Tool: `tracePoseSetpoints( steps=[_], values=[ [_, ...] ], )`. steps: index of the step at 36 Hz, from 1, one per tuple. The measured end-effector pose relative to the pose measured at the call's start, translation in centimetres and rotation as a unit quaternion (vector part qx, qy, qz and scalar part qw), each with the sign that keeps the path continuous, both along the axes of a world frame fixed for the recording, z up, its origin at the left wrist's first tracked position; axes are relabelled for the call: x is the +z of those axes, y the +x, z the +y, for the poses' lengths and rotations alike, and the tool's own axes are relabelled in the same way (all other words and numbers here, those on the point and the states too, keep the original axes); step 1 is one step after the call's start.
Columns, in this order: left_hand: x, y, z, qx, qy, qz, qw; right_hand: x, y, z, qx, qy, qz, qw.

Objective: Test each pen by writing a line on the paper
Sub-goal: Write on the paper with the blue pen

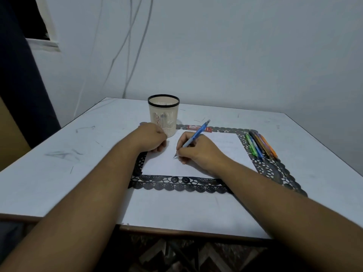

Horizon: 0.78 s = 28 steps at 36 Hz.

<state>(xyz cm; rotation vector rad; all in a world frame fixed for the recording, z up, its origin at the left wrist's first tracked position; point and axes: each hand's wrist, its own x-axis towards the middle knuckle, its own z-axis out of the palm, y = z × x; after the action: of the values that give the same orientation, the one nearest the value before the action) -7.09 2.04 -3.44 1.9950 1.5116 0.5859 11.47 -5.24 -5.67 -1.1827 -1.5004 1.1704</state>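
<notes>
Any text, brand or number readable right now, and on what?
Nothing can be read.
Red box behind the paper: light print, too blurred.
Blue pen in the right hand: no legible marking.
Pens on the mat: too small.
Paper: faint marks, unreadable.

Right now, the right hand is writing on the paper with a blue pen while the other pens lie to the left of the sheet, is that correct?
Not quite: the other pens lie to the right of the paper, as the head view shows. The right hand does hold the blue pen to the sheet.
</notes>
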Motion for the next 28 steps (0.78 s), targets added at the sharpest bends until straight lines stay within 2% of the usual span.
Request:
tracePoseSetpoints(
  steps=[7,12,28],
  values=[
    [-0.08,0.03,0.43,0.000,-0.001,0.012,1.000,-0.62,-0.13,0.42,0.011,-0.002,0.022,1.000],
    [-0.02,0.32,0.31,-0.005,-0.001,0.017,1.000,-0.51,0.02,0.35,0.021,-0.012,-0.001,1.000],
    [-0.33,0.06,0.57,-0.008,0.013,0.046,0.999,-0.45,-0.26,0.12,0.022,-0.004,0.005,1.000]
  ],
)
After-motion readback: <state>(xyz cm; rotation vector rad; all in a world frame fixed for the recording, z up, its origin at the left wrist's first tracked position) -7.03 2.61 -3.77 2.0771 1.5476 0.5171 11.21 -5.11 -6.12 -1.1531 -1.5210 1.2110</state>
